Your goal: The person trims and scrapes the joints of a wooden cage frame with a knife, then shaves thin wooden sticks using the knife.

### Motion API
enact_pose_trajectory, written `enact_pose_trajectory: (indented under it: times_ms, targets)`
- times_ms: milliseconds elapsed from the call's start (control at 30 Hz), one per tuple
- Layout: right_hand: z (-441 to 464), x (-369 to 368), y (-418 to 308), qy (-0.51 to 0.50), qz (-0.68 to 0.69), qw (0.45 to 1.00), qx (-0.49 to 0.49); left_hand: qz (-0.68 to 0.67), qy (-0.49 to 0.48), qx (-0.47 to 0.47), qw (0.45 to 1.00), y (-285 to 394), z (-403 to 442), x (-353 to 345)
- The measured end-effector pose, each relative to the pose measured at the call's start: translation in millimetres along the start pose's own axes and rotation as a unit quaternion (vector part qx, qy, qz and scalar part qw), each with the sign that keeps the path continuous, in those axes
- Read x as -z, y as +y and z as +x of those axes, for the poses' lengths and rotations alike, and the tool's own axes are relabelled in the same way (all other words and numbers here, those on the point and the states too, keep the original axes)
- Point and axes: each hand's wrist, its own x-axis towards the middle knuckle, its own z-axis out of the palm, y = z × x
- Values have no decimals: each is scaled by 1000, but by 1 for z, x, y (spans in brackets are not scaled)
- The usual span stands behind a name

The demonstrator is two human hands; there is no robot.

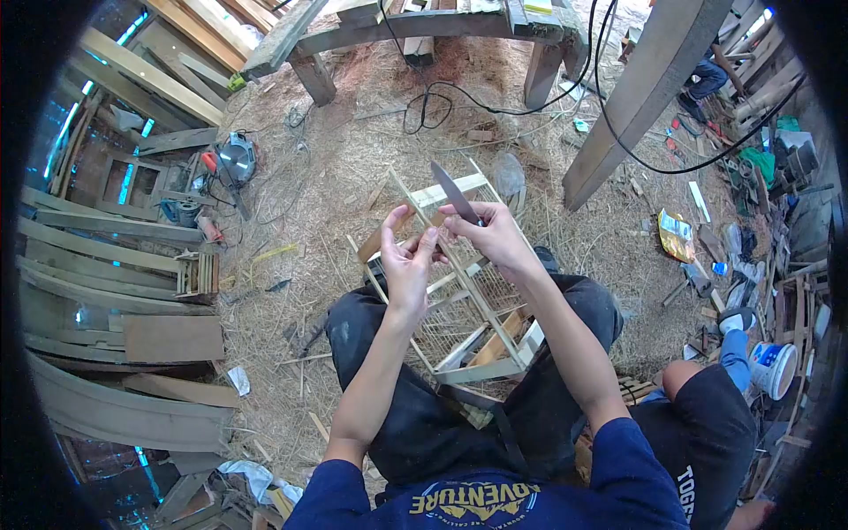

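My right hand grips a knife, its dark blade pointing up and away from me. Close beside it, my left hand is closed, with thumb and fingertips pinching something small or thin that I cannot make out. The fingertips of both hands nearly meet. A brown strip of wood shows behind my left fingers. Below the hands, a light wooden frame with thin, closely spaced bars, like a cage, stands between my legs. Its slats run up past my hands, and loose wood pieces show within it.
A wooden bench stands ahead, and a post rises at right with a black cable near it. A circular saw lies at left beside stacked boards. Another person sits at lower right near a white bucket. Shavings cover the floor.
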Motion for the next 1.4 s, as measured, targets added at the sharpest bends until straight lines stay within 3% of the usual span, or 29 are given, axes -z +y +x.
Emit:
enact_pose_trajectory:
  times_ms: [400,1400]
  targets:
    - [-8,-2,-5,17,6,999,-30,-18,-20,60,998,-4,9,9]
    - [-12,-5,-18,25,14,997,-66,-40,-17,50,998,-1,10,9]
